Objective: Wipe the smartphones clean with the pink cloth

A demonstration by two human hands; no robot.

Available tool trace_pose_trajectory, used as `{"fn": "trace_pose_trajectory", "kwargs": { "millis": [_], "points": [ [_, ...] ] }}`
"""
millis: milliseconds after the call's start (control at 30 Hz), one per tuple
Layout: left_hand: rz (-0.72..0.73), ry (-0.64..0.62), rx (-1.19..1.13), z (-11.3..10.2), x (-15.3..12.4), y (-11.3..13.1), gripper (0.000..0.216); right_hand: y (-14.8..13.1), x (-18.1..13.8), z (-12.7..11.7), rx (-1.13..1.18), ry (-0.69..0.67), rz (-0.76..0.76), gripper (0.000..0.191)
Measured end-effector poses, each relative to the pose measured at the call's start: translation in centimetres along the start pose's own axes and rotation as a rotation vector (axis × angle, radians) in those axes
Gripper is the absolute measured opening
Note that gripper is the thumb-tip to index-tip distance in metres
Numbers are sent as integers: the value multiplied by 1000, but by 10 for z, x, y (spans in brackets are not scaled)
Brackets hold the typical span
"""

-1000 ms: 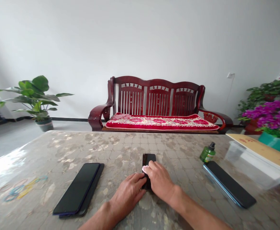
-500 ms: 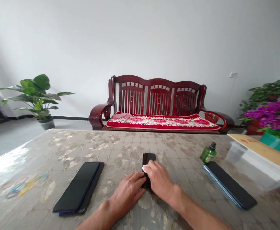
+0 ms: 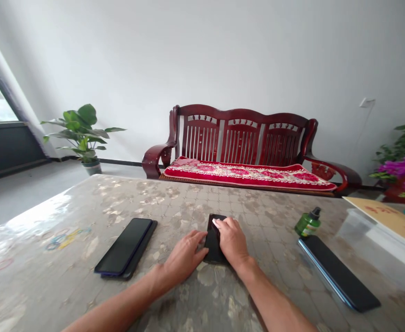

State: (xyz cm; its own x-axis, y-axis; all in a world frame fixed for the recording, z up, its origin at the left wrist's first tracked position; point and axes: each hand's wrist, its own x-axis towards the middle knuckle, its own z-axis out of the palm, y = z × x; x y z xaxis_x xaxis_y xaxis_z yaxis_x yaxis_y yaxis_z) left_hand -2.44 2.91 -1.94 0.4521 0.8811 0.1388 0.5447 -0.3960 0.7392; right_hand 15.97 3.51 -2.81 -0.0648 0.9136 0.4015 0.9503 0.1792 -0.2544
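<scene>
Our table (image 3: 50, 276) wears a grey-brown patterned cover, glaring white at the left; beyond its far edge stand a dark red wooden bench (image 3: 239, 143) with a floral mat (image 3: 247, 173), and a potted plant (image 3: 85, 131) by the pale wall (image 3: 223, 55). Between our hands, mid-table, the black phone (image 3: 215, 249) lies flat, glossy and dark, its far end pointing toward the bench. Our right hand (image 3: 233, 240) pinches a small white cloth (image 3: 216, 223) against its upper part; our left hand (image 3: 185, 256) rests at its left edge, though we cannot tell whether it grips. Tabletop stretches leftward to two stacked phones (image 3: 124, 246), and rightward to a green bottle (image 3: 308, 224) and a blue-edged phone (image 3: 339, 272), both well apart from our hands.
</scene>
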Motion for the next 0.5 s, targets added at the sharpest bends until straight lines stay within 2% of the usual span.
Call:
{"fn": "trace_pose_trajectory", "kwargs": {
  "millis": [33, 167, 333, 433, 500],
  "points": [
    [-106, -16, -94, 1, 4, 2, 50, 1, 0, 0, 14, 0, 9, 31],
    [-240, -43, -210, 10, 22, 9, 54, 0, 1, -3, 63, -13, 32, 30],
    [-474, -86, -346, 14, 46, 9, 45, -2, -1, -9, 87, -20, 42, 30],
    [-566, -148, -393, 11, 61, 8, 31, -1, -1, -8, 109, -5, 33, 30],
    [-608, -178, -408, 10, 69, 9, 31, 1, -1, -6, 143, 13, 29, 31]
  ]
}}
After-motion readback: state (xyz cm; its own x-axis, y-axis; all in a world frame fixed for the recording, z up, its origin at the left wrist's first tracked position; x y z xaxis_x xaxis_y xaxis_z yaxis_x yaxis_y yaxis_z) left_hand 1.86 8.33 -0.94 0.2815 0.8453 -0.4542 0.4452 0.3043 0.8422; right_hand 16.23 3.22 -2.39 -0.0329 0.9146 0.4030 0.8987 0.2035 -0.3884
